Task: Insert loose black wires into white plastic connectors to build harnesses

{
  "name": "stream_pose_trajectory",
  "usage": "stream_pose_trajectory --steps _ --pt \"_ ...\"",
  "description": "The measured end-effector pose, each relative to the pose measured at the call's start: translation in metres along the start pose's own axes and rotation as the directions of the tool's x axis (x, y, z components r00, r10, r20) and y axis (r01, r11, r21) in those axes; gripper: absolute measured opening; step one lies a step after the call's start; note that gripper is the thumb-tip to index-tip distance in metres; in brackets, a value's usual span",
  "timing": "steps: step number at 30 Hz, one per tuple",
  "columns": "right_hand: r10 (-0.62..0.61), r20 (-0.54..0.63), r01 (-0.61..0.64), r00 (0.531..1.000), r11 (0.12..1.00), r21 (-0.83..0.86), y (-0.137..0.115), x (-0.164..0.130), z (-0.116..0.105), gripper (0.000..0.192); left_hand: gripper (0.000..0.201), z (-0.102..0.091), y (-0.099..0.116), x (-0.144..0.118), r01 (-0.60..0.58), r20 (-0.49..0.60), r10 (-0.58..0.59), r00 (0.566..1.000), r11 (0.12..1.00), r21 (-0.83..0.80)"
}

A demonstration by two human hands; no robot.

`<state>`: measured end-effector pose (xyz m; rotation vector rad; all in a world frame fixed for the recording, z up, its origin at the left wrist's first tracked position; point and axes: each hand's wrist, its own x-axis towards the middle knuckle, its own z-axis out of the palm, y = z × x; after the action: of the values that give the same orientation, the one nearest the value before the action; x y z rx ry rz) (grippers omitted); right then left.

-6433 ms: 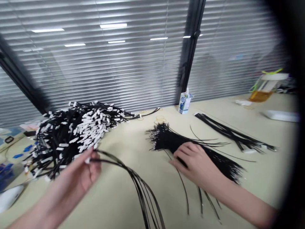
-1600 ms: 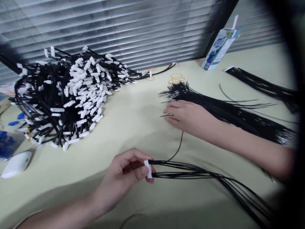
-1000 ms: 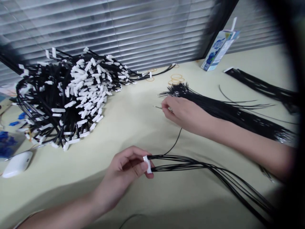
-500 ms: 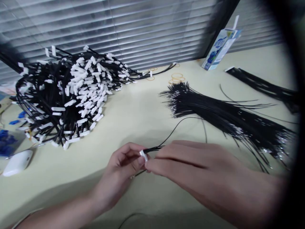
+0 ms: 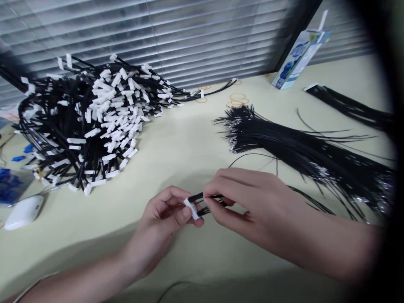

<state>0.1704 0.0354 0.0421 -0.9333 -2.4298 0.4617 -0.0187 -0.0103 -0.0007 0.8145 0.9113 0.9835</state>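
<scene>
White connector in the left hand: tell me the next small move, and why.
Probably push the thin black wire into the white connector. The left hand pinches the connector, the right hand pinches the wire right at its back, and other wires already run from it.

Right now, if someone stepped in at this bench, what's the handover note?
Left hand: pinching the white connector between thumb and forefinger.
Right hand: grip closed on the black wires right at the connector's mouth, both hands just above the table.
Loose wire bundle: lies to the right, bare ends pointing left.
Finished pile: wires with white connectors, heaped to the left.
Done: several wires already sit in the held connector, trailing off under the right hand.
Left: cannot tell whether the connector is full; the big loose bundle is unprocessed.
</scene>
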Motion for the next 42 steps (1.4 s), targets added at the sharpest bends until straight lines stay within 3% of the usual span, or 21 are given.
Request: stream_pose_trajectory --steps 9,19,30,36,39,42 --pt "-0.187 -0.048 0.173 0.981 0.962 -0.211 0.003 -0.005 0.003 0.020 0.005 0.000 -0.001 0.000 -0.014 0.018 0.015 1.000 1.000 -0.019" --pt "-0.155 -0.005 0.152 0.988 0.974 -0.167 0.002 -0.006 0.002 0.018 0.005 0.000 -0.001 0.000 -0.029 0.003 0.029 1.000 1.000 0.000" --pt "-0.214 0.013 0.212 0.977 0.953 -0.217 0.003 -0.009 0.006 0.015 0.004 -0.004 -0.006 -0.001 -0.073 -0.066 0.089 0.994 0.974 0.216" --pt "-0.212 0.109 0.229 0.971 0.956 -0.185 0.003 -0.008 0.009 0.012 0.004 -0.002 -0.005 0.000 -0.057 -0.064 0.075 0.995 0.970 0.235" --pt "-0.187 0.053 0.192 0.981 0.976 -0.103 0.004 -0.006 0.007 0.014 0.003 -0.001 -0.004 0.000 -0.042 -0.044 0.051 0.998 0.980 0.194" --pt "-0.138 -0.147 0.138 0.979 0.990 -0.009 0.002 -0.003 -0.004 0.017 0.003 -0.002 -0.002 0.001 -0.036 -0.032 0.040 0.999 0.992 0.120"
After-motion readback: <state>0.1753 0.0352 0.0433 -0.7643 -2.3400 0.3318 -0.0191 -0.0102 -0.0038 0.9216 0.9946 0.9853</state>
